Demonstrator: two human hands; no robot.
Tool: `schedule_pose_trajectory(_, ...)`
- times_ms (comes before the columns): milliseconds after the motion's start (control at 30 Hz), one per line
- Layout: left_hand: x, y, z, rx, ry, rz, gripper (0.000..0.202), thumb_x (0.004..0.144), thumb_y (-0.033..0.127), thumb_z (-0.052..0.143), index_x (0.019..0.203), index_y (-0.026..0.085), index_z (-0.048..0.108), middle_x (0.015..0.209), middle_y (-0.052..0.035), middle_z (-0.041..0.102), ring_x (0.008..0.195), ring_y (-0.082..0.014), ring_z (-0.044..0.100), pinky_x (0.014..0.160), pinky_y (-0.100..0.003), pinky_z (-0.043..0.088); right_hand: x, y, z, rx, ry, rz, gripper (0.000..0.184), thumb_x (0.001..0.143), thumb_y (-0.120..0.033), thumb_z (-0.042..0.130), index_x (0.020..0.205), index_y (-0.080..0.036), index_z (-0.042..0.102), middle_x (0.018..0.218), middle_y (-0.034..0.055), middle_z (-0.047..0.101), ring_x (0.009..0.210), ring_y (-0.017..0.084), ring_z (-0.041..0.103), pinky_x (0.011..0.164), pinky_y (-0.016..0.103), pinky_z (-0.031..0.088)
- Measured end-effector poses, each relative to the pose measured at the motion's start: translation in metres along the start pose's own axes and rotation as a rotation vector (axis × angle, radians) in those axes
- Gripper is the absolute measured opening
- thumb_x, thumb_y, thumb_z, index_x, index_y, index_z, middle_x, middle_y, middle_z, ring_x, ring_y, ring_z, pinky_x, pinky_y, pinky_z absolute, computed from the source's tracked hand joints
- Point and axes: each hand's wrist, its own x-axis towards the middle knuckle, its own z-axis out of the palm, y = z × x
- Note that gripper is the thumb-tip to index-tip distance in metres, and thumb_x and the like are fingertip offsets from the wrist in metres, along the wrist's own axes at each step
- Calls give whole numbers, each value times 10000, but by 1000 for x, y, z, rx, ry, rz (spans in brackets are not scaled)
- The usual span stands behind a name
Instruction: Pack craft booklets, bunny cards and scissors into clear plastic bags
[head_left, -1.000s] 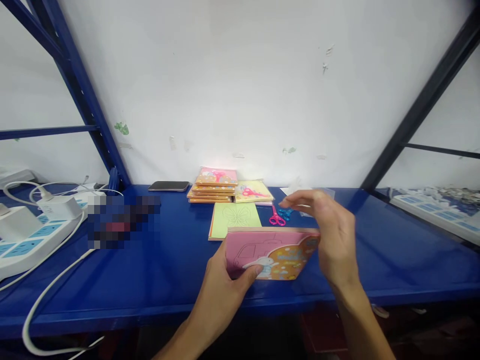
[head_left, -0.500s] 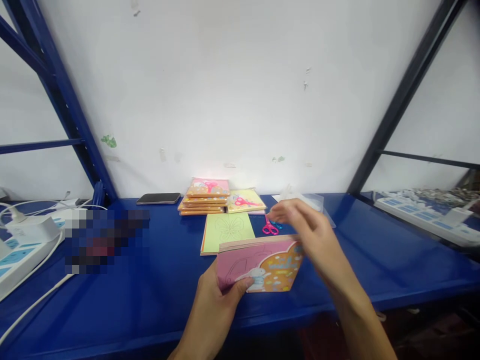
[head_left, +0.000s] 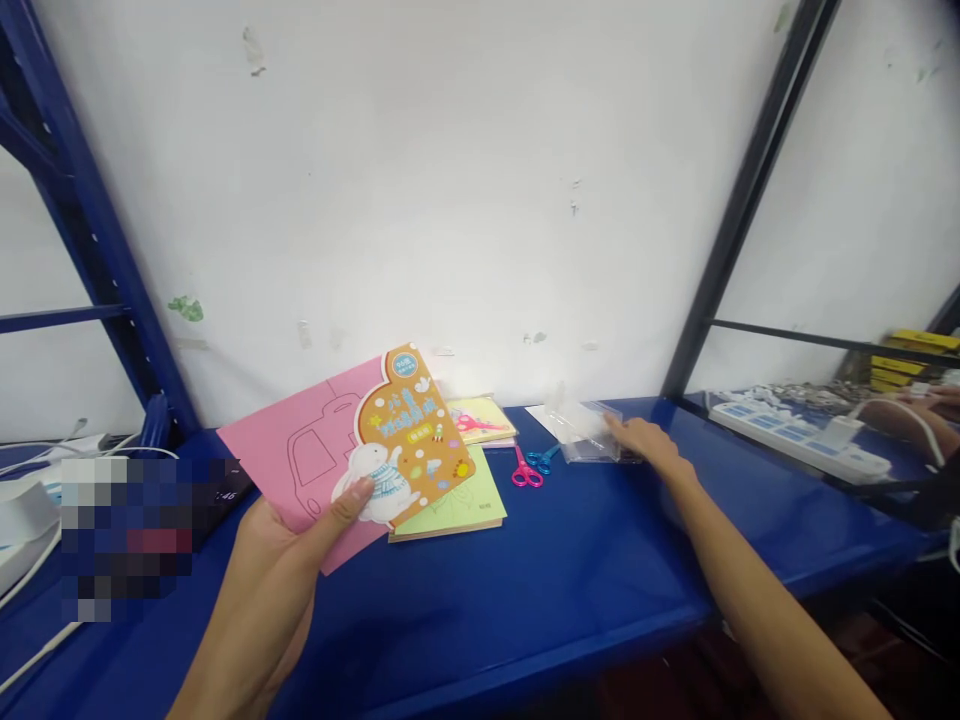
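Craft book (head_left: 360, 445), pink and orange, held up off shelf, tilted, pinched in left hand (head_left: 274, 560), thumb on cover, palm beneath. Right hand (head_left: 637, 445) open, fingers extended, tips against clear packet (head_left: 581, 440). Green book (head_left: 465, 510) lies below. Pink scissors (head_left: 527, 475), blue scissors (head_left: 541, 459) lie untouched on shelf (head_left: 585, 580).

Pixelated patch (head_left: 124, 535) on shelf, left: whatever lies there cannot be made out. Dark phone (head_left: 225, 492) half covered by patch and pink booklet (head_left: 300, 450). Cover print (head_left: 409, 420) too small to read. Another person's forearm (head_left: 926, 405) cut off at right edge.
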Motion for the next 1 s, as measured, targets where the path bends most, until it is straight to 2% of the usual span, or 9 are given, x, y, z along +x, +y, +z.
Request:
schedule_pose_trajectory(133,-1,4,-13,12,-6,-57,606,694,208,897,1268,214,701,1289,-49,750,1178,-269,711,938,-273,624,2,10,5,-82,-54,250,392,795,-492,717,527,-219,630,454,37,559,458,194,537,551,340,375)
schedule_pose_trajectory(233,-5,10,-18,2,2,-90,611,673,227,912,1251,210,716,1287,-72,749,1127,-298,734,883,-307,652,6,-3,-3,-50,-22,309,390,872,-496,613,618,-203,657,533,80,652,551,243,618,609,351,425)
schedule_pose_trajectory(333,-13,16,-14,6,-15,-103,644,671,299,921,1271,201,709,1259,-105,758,1069,-335,755,835,-367,670,-13,-40,-18,25,55,273,464,944,-590,500,768,-203,688,657,70,720,614,232,649,628,331,455)
schedule_pose_trajectory(467,-31,15,1,27,-45,-109,761,681,429,914,1357,205,649,1175,-118,788,985,-350,777,820,-422,668,-60,-110,-32,251,107,162,410,918,-607,614,772,-226,660,631,7,685,470,166,574,510,288,435)
schedule_pose_trajectory(567,-43,8,9,102,-77,-91,724,696,481,894,1329,215,667,1132,-101,801,963,-348,779,801,-419,667,-84,-156,-34,371,14,89,371,930,-555,646,767,-222,648,626,-8,677,495,153,612,496,259,455)
schedule_pose_trajectory(667,-47,1,11,272,-39,47,578,718,468,878,1218,220,729,1106,-81,806,977,-344,771,792,-399,665,-96,-181,-38,458,-101,-32,316,957,-500,644,810,-224,693,598,-15,661,507,149,612,496,257,465)
schedule_pose_trajectory(767,-46,-1,9,369,32,152,506,744,462,858,1175,224,738,1108,-68,802,1006,-338,761,788,-383,664,-102,-187,-50,551,-130,-100,274,975,-458,634,840,-238,725,647,-2,695,527,152,615,492,263,484)
schedule_pose_trajectory(900,-40,5,6,318,80,101,551,719,464,875,1176,197,722,1135,-92,794,1023,-354,756,756,-389,667,-105,-180,-66,656,-111,-99,339,984,-443,612,721,-247,700,756,29,753,526,155,616,462,271,506)
schedule_pose_trajectory(1000,-38,7,7,225,78,61,633,701,462,888,1238,184,700,1137,-109,795,1022,-352,760,800,-403,661,-104,-171,-69,708,-140,-74,353,988,-450,593,727,-247,715,789,46,771,539,168,632,418,266,491)
